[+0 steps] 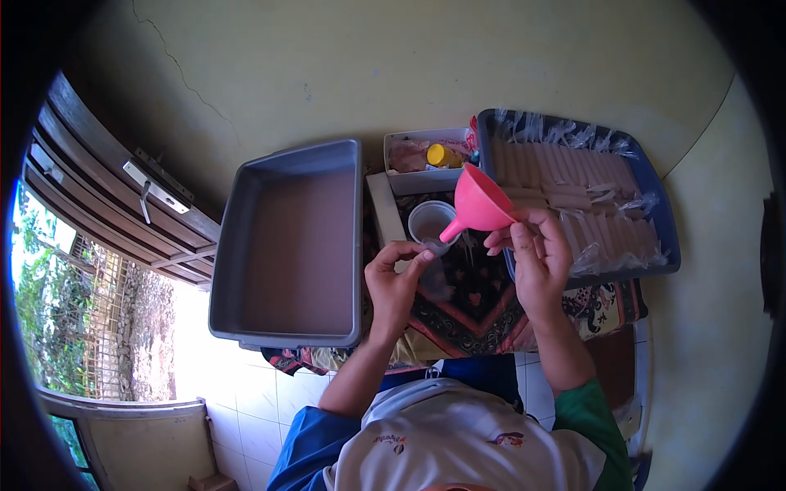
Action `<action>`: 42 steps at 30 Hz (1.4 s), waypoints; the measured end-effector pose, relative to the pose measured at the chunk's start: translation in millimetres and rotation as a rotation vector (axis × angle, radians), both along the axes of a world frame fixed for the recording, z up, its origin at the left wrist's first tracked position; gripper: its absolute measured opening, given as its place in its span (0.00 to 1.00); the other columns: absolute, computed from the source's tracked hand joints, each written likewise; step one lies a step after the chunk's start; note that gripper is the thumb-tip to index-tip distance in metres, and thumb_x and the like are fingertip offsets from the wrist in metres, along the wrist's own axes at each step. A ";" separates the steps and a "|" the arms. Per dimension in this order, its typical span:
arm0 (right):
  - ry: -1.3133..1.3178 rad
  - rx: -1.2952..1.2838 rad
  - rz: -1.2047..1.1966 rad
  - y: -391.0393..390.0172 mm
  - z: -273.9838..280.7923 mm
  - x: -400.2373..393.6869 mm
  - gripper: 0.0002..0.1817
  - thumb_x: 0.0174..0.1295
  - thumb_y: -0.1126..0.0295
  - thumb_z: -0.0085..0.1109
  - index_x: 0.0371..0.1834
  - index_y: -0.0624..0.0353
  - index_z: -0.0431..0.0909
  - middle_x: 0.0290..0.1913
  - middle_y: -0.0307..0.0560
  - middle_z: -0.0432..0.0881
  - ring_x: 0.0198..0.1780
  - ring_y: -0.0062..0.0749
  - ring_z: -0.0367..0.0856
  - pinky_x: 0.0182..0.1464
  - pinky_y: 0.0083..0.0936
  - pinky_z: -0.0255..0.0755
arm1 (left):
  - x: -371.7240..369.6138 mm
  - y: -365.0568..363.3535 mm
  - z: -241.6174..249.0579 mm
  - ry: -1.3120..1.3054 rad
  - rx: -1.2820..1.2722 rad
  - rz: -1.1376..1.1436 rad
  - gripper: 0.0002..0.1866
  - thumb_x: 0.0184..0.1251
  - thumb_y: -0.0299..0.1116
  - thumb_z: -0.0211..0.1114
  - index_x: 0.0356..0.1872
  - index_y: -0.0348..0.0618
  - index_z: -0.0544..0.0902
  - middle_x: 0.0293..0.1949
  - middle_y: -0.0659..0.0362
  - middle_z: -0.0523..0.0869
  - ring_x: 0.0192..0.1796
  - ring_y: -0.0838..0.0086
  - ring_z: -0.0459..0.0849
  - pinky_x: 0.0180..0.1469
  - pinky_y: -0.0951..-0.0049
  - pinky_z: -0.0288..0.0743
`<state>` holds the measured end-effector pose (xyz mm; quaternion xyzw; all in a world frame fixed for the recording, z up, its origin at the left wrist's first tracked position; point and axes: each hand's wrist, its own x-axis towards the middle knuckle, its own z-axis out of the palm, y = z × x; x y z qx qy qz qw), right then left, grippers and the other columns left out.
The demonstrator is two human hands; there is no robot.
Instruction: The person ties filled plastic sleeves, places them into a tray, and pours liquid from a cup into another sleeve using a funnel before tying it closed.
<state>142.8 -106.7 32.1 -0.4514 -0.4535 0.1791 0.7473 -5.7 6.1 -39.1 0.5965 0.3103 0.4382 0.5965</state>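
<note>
My right hand (pixel 540 258) pinches the rim of a pink funnel (pixel 481 201), which is tilted with its spout pointing down to the left. My left hand (pixel 397 278) is closed on the mouth of a clear plastic bag (pixel 436 278), which hangs down below the fingers. The funnel's spout tip is right at the bag's mouth. Just behind the fingers stands a whitish plastic cup (pixel 429 218), partly covered by the bag and the spout.
At left, a large grey tub (pixel 358 245) holds brownish liquid. A blue tray (pixel 673 237) of filled, tube-shaped plastic bags (pixel 606 237) sits at right. Between them, a white box (pixel 426 182) contains a yellow-lidded jar (pixel 443 155). A patterned cloth (pixel 483 327) covers the table.
</note>
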 end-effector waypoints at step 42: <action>-0.553 -0.073 -0.031 13.3 -15.8 -15.5 0.07 0.64 0.82 0.57 0.43 0.65 0.79 0.42 0.50 0.79 0.32 0.28 0.83 0.35 0.23 0.77 | -8.4 -4.1 -4.3 -0.042 -0.070 -0.208 0.13 0.60 0.25 0.71 0.46 0.32 0.85 0.38 0.59 0.88 0.39 0.82 0.81 0.45 0.79 0.75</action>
